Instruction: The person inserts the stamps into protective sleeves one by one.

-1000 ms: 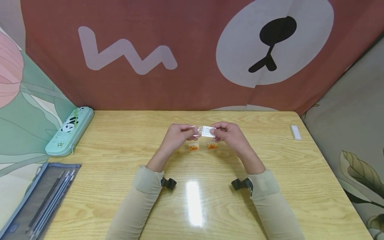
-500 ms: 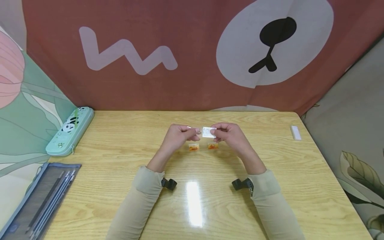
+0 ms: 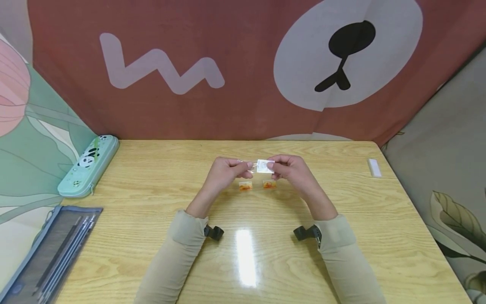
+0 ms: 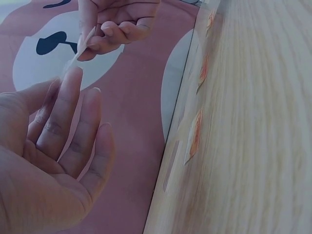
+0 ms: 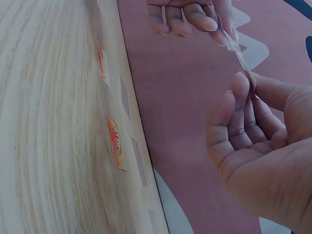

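White packet [image 3: 263,166] edged slightly rightward since a second ago; right hand [image 3: 294,169] pinches its right end, left hand [image 3: 227,172] the clear film [image 5: 236,48] opposite, probably for steady tension; held above the table [image 3: 190,261], two orange packets [image 3: 245,185] lying below

In the head view we get bright, even light, apparently from above, with a white strip of glare [image 3: 246,258] toward six o'clock on the table [image 3: 152,177], faint soft shadows below the left hand [image 3: 229,171] and right hand [image 3: 290,169], and a duller cloth [image 3: 436,135] at three o'clock. We find both wrist views dimmer, cooler and hazy, the table pale toward three o'clock in the left one and nine in the right. We cannot read the packet's [image 3: 263,166] tiny, soft print.
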`<action>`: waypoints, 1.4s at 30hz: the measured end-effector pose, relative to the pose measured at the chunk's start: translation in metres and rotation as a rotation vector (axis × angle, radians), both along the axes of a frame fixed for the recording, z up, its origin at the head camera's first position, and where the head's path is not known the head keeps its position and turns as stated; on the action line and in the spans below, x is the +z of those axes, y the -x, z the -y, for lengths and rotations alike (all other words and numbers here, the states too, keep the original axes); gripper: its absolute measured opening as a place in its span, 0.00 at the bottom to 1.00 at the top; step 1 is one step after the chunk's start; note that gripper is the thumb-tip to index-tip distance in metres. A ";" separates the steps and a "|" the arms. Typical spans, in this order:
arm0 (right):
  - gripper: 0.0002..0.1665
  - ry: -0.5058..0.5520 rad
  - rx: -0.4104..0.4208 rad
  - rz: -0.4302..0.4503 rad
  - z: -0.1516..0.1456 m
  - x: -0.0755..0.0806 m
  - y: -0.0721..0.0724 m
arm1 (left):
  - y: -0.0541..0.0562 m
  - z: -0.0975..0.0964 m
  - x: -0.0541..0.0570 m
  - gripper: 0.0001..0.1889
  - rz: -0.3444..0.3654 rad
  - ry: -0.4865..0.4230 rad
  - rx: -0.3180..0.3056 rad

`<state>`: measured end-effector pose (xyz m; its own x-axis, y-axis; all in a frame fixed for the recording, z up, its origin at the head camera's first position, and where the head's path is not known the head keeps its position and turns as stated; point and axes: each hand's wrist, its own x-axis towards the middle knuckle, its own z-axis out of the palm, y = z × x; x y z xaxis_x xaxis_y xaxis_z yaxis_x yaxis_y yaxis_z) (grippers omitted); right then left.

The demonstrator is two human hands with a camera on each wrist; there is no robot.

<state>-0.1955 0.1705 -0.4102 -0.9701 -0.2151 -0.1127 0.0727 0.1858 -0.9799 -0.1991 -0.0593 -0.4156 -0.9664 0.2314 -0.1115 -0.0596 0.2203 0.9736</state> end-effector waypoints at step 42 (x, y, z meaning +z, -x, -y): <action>0.18 -0.073 -0.025 0.022 0.005 0.005 -0.003 | 0.002 -0.006 -0.001 0.12 -0.015 -0.084 0.001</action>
<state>-0.1926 0.1653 -0.4051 -0.9721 -0.1817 -0.1487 0.0996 0.2544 -0.9620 -0.2011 -0.0529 -0.4168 -0.9682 0.2380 -0.0775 -0.0452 0.1381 0.9894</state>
